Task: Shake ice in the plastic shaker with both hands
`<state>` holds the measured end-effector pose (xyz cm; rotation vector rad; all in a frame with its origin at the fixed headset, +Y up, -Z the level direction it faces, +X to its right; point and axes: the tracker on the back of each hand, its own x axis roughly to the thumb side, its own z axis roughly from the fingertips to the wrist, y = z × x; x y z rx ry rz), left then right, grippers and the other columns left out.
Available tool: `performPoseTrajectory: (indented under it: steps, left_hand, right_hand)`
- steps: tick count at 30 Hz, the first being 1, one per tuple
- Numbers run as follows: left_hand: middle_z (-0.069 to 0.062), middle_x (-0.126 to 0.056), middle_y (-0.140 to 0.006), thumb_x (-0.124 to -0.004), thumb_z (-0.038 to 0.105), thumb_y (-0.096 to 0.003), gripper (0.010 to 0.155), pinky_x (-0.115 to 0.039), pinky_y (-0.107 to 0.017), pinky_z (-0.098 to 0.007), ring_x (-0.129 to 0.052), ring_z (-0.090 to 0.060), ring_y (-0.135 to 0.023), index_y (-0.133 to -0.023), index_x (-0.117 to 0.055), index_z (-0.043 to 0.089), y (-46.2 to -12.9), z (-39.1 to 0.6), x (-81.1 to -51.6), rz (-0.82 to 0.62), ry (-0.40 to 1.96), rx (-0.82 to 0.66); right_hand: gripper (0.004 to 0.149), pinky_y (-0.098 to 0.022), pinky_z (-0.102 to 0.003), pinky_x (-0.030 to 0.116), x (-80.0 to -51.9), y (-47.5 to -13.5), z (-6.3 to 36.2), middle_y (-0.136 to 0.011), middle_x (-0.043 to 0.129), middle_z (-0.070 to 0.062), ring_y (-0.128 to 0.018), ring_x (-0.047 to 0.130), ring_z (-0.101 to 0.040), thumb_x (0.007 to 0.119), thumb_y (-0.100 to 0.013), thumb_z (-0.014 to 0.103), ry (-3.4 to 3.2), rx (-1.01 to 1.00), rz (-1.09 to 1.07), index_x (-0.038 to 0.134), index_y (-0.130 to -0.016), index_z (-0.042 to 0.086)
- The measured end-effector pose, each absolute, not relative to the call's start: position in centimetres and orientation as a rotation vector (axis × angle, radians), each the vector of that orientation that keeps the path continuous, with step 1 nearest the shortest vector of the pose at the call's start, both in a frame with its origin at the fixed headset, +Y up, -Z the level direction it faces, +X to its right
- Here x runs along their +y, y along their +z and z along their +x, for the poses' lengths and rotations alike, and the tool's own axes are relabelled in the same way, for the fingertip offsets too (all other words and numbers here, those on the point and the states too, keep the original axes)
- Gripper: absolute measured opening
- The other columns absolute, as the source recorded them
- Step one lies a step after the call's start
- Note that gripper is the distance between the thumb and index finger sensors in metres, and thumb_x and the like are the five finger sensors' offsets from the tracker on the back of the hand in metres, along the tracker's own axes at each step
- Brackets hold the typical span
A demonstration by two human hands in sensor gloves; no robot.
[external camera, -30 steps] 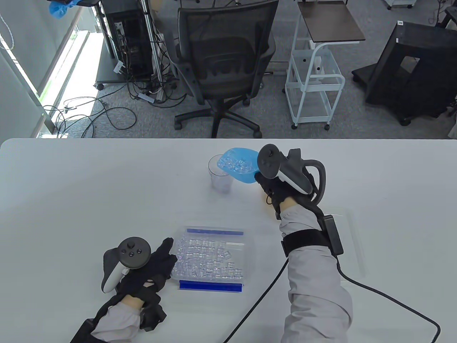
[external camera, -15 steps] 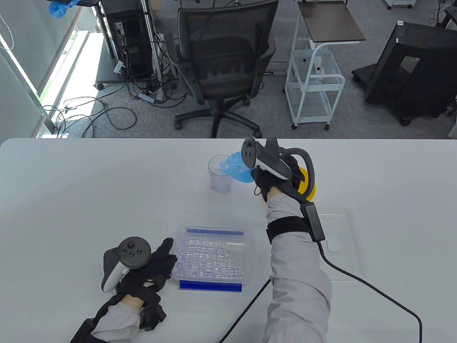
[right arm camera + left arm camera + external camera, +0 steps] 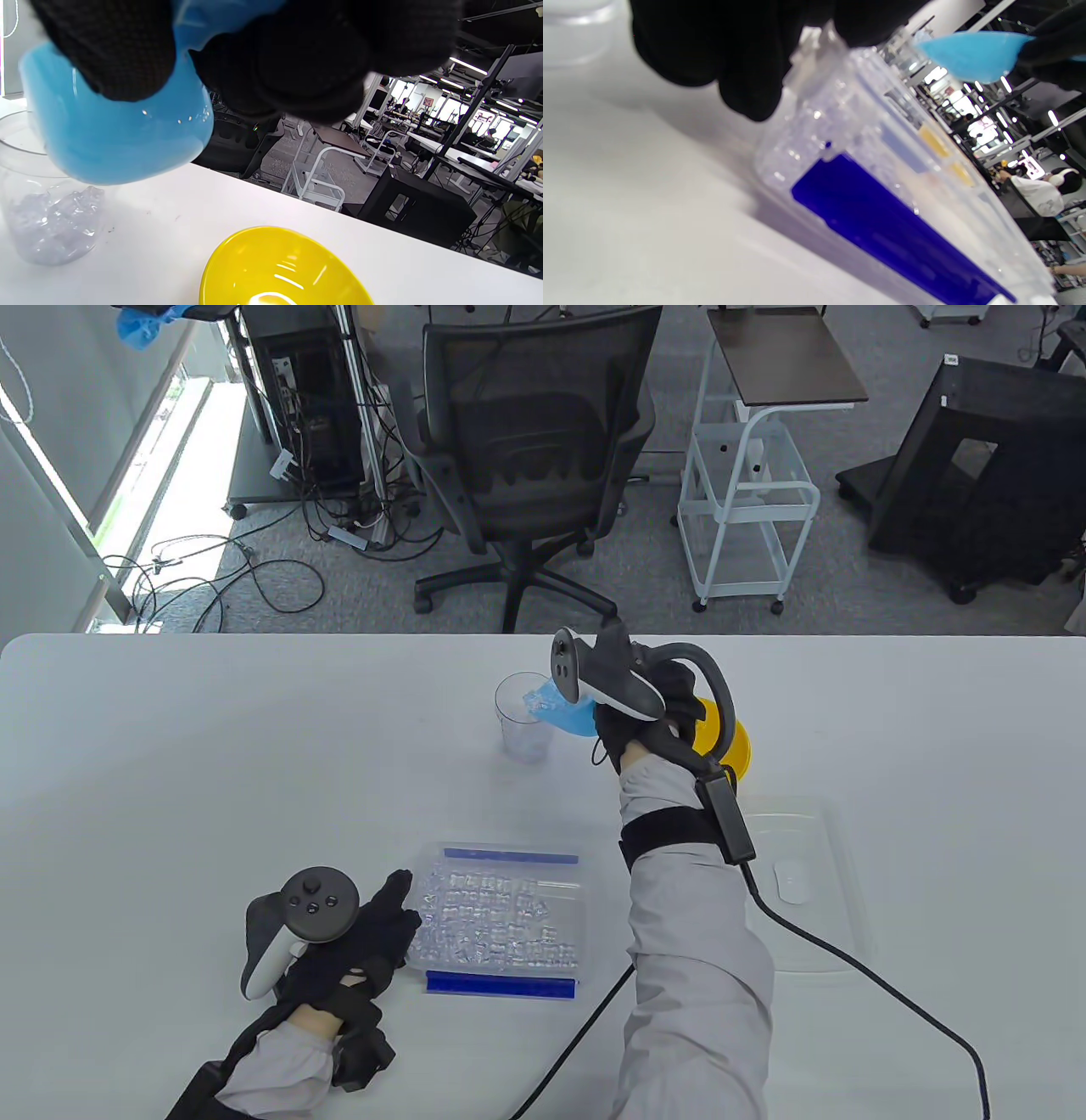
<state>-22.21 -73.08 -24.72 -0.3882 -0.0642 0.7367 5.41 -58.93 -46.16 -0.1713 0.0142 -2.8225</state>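
Note:
A clear plastic shaker cup [image 3: 524,719] stands on the white table [image 3: 212,763], with some ice in its bottom [image 3: 51,228]. My right hand [image 3: 649,704] grips a blue scoop [image 3: 564,711] and holds it tilted over the cup's rim; the scoop also shows in the right wrist view [image 3: 114,127]. A clear box of ice cubes [image 3: 501,920] with blue clips lies near the front. My left hand [image 3: 377,925] rests on the table with its fingers [image 3: 746,63] touching the box's left edge.
A yellow bowl [image 3: 734,738] sits just right of my right hand, seen also in the right wrist view [image 3: 284,271]. A clear lid or tray [image 3: 806,882] lies at the right. A black cable [image 3: 848,959] trails over the table. An office chair [image 3: 526,466] stands beyond the far edge.
My right hand has moved left and rolled the scoop further over the cup, so less of the scoop's ice shows. The yellow bowl has come into view. The left hand has not moved.

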Motion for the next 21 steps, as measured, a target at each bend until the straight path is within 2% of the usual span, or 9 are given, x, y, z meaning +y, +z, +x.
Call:
performPoseTrajectory:
  steps: [21]
  left_hand:
    - [-0.032,-0.080,-0.099,-0.067,0.030,-0.0700,0.061,-0.083,-0.055,-0.055,-0.095,-0.035,-0.072,-0.120,-0.045,0.002,-24.7,-22.2,-73.0,-0.390,0.738,-0.065]
  right_hand:
    - [0.053,-0.043,-0.053,0.079,-58.4,-45.0,3.0,-0.073,0.093,-0.015,-0.046,0.096,-0.031,0.093,-0.042,0.038,-2.549,0.203,-0.214,0.082,-0.088,0.013]
